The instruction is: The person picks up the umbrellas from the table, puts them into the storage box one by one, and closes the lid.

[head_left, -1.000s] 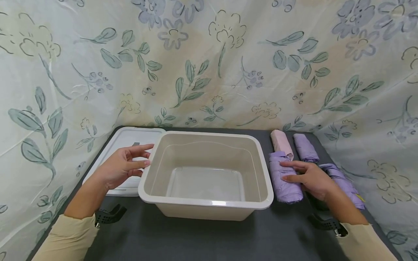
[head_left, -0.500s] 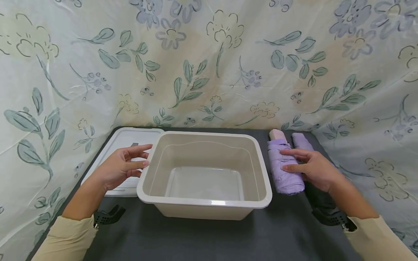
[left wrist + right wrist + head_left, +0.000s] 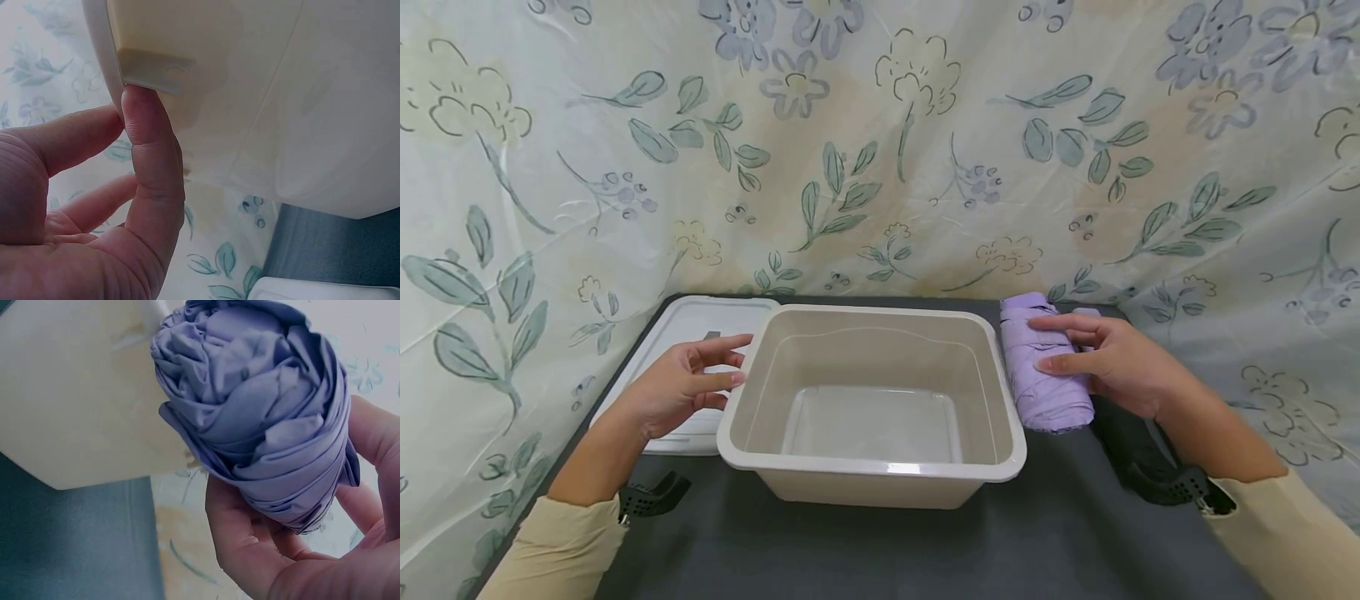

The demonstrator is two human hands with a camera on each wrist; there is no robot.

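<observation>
A beige plastic tub stands on the dark table, its inside bare. At its left rim, my left hand pinches the edge between thumb and fingers. The left wrist view shows a fingertip under the rim beside a small tab. My right hand grips a rolled bundle of purple cloth, raised beside the tub's right rim. In the right wrist view the purple bundle's folded end faces the camera, with fingers curled round it.
A white lid lies flat behind the left hand. Part of another purple roll shows behind the right hand. A floral curtain encloses the back and sides of the dark table.
My right hand has lifted the purple cloth roll and moved it up and slightly left, towards the tub. It now covers the pink roll. The left hand stays at the rim.
</observation>
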